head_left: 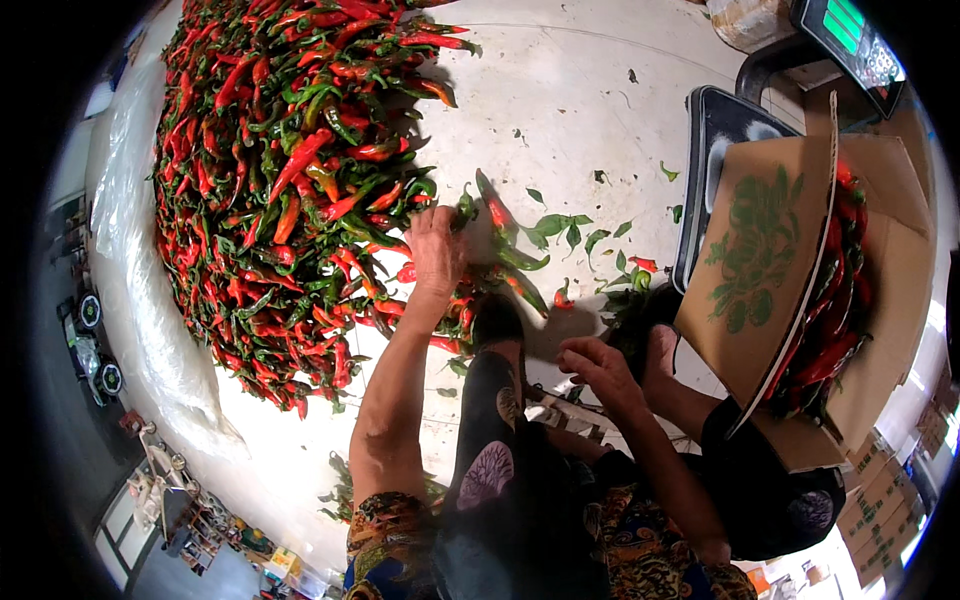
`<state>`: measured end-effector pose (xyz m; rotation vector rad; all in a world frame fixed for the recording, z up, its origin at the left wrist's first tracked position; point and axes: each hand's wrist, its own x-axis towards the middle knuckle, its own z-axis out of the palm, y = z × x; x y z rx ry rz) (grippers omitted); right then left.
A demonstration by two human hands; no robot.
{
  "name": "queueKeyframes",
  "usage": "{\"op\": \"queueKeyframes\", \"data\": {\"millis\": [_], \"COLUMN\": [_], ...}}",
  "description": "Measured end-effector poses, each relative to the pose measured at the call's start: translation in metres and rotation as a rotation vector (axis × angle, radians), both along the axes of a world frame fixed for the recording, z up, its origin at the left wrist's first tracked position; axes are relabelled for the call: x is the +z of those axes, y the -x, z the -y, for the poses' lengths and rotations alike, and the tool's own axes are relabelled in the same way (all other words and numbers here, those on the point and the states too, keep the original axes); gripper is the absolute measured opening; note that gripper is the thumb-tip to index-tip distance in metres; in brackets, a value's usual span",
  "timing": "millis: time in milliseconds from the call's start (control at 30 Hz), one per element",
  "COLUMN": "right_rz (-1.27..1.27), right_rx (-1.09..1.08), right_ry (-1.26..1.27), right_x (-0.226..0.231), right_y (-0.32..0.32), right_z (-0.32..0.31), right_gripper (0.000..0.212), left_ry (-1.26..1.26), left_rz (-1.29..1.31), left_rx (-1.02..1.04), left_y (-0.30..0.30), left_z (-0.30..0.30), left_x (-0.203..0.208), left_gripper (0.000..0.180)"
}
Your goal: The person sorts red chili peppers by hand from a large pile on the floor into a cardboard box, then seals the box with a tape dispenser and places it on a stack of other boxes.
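Note:
A big heap of red and green chili peppers (280,170) lies on the pale floor. My left hand (436,247) reaches into the heap's near edge, fingers spread over a few peppers; whether it grips any is unclear. My right hand (597,368) hovers low near my knee with fingers loosely curled, and nothing is visible in it. At the right, a cardboard box (770,260) holds red and dark green peppers (835,320).
A black weighing scale (715,150) with a green display (848,25) stands under and behind the box. Loose leaves and stray peppers (570,235) litter the floor. A clear plastic sheet (140,300) lines the heap's left side. Clutter sits at lower left.

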<state>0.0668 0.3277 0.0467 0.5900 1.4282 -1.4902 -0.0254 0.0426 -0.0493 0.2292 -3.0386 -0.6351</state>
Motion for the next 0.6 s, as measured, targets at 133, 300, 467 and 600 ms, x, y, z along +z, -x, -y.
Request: {"op": "queueKeyframes", "data": {"millis": [133,300,467,600], "right_rz": [0.011,0.040,-0.009,0.000], "right_rx": [-0.013,-0.045,-0.034,-0.050], "right_ry": [0.001,0.019,0.028,0.020], "right_x": [-0.004,-0.003,-0.002,-0.003], "right_y": [-0.003,-0.006,-0.004,-0.002], "right_z": [0.000,0.004,0.001,0.001], "right_gripper": [0.044,0.037,0.035,0.036], "left_ry": [-0.235,0.053,-0.553,-1.797], "left_rz": [-0.004,0.136,0.088,0.641], "left_rx": [-0.193,-0.386,-0.297,0.378], "left_y": [-0.016,-0.031,-0.031,-0.017], "left_z": [-0.029,-0.067,-0.061,-0.051], "left_x": [0.027,0.007,-0.011,0.056], "left_gripper": [0.038,0.038,0.036,0.033]}}
